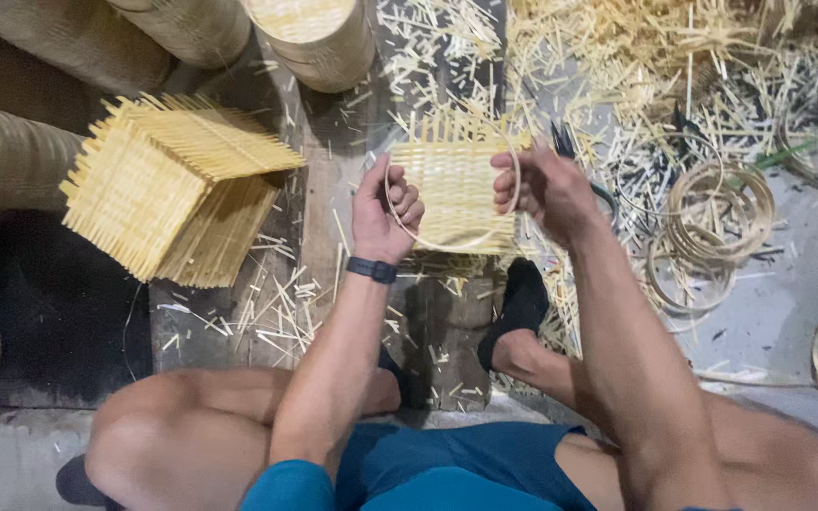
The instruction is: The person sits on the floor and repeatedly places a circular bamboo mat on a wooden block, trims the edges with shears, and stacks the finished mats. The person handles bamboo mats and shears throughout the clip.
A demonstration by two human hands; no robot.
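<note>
A thin bamboo hoop [452, 246] is gripped on both sides: my left hand [385, 213] pinches its left edge and my right hand [542, 189] its right edge. Behind the hoop is a square woven bamboo mat [454, 185] with loose strip ends sticking up; whether it lies on the floor or is held with the hoop I cannot tell. A black band sits on my left wrist. My legs and a black-socked foot [515, 308] are below the hands.
A stack of woven square mats [168, 189] lies at the left. Finished round woven baskets [319, 38] stand at the top and along the left edge. Several coiled bamboo hoops [712, 213] and scattered bamboo offcuts [617, 57] cover the floor at the right.
</note>
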